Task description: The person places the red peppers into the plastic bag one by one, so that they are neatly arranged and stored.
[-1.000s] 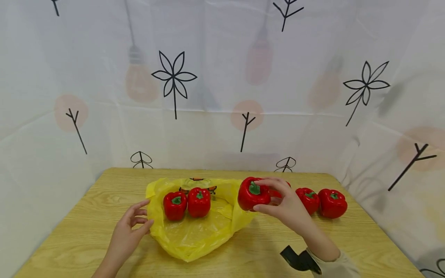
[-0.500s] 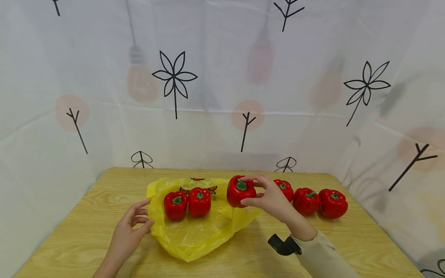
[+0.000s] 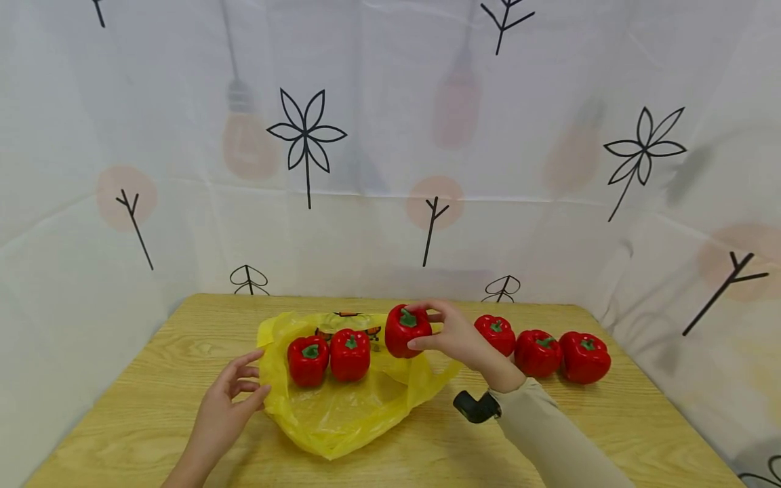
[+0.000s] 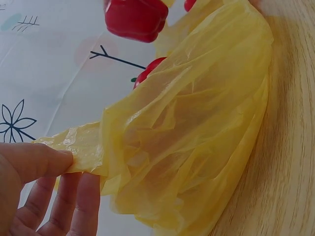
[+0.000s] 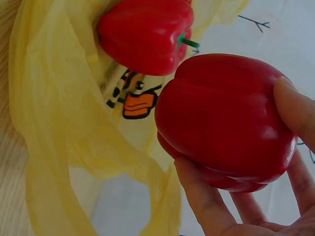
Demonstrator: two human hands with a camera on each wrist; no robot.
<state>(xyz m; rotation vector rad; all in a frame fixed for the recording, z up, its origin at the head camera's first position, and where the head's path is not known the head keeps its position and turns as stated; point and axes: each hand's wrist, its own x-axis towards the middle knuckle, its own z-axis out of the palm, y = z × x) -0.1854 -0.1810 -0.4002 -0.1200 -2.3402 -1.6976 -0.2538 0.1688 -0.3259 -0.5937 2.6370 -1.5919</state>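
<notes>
My right hand grips a red bell pepper with a green stem, thumb and fingers curled round its sides. It is held up over the right part of a yellow plastic bag that lies spread on the table with its mouth wide. Two more red bell peppers sit side by side in the bag, a left one and a right one. At the bag's left edge, my left hand pinches the thin plastic between thumb and fingers, as the left wrist view shows.
Three red bell peppers stand in a row to the right: a near-bag one, a middle one and an outer one. The wooden table backs onto a white patterned cloth. A black camera sits on the right wrist.
My right hand has carried the bell pepper leftward and slightly up, from the bag's right edge to over the bag. The row of peppers behind it shows fully now. The left hand stays put.
</notes>
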